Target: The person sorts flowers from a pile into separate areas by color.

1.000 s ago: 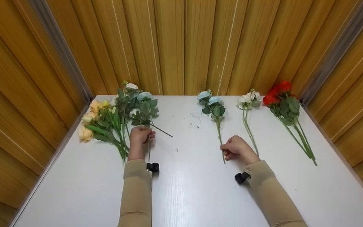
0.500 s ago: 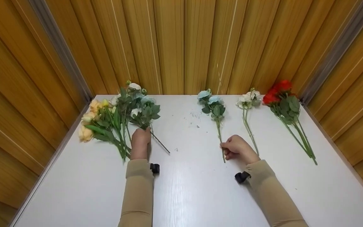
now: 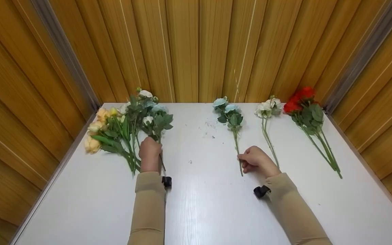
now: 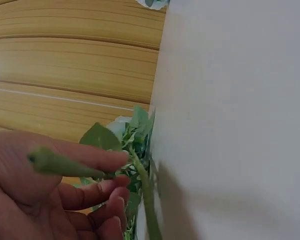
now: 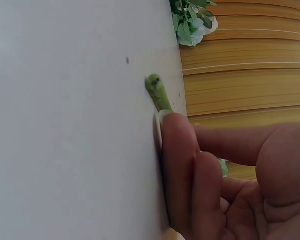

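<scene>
My left hand (image 3: 150,149) grips a green flower stem (image 4: 65,165), its cut end pointing toward the camera in the left wrist view. White blooms (image 3: 147,119) and light blue blooms (image 3: 159,108) cluster with leaves just beyond this hand, so which bloom belongs to the held stem I cannot tell. A second stem (image 4: 149,200) runs past the fingertips, low along the table. On the other side, my right hand (image 3: 255,160) pinches the lower stem of a light blue flower (image 3: 232,109) lying on the table. That stem's end (image 5: 155,85) sticks out past the fingers.
Peach and yellow flowers (image 3: 95,126) lie at the left of the white table (image 3: 196,204). A white flower (image 3: 267,108) lies right of the blue one, and red flowers (image 3: 299,101) lie at the far right. Wooden panel walls (image 3: 184,51) enclose the table's back and sides.
My left hand has turned, and the stem in it has swung from slanting out rightward to pointing nearly straight toward me. My right hand has stayed in place on the blue flower's stem.
</scene>
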The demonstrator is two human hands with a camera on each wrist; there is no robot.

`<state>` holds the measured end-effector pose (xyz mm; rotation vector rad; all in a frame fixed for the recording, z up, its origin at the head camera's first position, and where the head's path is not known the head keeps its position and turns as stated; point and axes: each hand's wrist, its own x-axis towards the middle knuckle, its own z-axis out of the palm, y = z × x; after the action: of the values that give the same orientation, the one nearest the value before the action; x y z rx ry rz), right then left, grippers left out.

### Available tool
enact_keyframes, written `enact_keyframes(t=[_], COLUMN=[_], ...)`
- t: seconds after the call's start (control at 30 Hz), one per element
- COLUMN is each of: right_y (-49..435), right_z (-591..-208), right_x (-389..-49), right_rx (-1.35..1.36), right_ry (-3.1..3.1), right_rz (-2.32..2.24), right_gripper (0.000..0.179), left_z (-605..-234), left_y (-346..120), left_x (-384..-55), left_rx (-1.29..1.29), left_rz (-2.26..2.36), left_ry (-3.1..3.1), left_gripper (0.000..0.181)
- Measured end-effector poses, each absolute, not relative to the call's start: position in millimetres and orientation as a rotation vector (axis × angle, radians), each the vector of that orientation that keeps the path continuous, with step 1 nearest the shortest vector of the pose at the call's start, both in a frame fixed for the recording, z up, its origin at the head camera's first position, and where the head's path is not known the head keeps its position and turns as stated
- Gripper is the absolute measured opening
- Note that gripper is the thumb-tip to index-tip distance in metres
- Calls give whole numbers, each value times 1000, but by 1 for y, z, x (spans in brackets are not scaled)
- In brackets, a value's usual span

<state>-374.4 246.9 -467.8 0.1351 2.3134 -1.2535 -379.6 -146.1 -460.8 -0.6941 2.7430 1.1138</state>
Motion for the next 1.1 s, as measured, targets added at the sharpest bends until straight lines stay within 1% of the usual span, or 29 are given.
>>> enact_keyframes(t=[0.13, 0.27, 0.37, 0.43, 0.63, 0.87, 0.97, 1.1], right_y=[247, 245, 240, 234, 207, 174, 166, 163], right_z=[-466, -462, -458, -453, -445, -446, -448, -452], right_x=[-374, -375, -374, -372, -357, -333, -329, -328], right_rx=[124, 116, 87, 20, -209, -405, -440, -427], right_ry=[2332, 2367, 2398, 2419, 2437, 2432, 2407, 2413], right_rz=[-1256, -1301, -1349, -1371, -1466, -1595, -1692, -1792], right_gripper=[30, 29, 26, 25, 30, 31, 28, 20], left_z=[-458, -453, -447, -441, -423, -420, -423, -428], left_y=[-151, -148, -140, -132, -94, -38, -18, -2], left_x=[-379, -377, -376, -377, -376, -366, -362, -357], left_rx=[-679, -693, -660, -603, -334, -49, 43, 84], left_rz=[1460, 1872, 2046, 2119, 2296, 2257, 2256, 2290], left_ry=[2653, 2436, 2378, 2368, 2262, 2171, 2110, 2059], left_gripper=[23, 18, 23, 23, 15, 11, 11, 12])
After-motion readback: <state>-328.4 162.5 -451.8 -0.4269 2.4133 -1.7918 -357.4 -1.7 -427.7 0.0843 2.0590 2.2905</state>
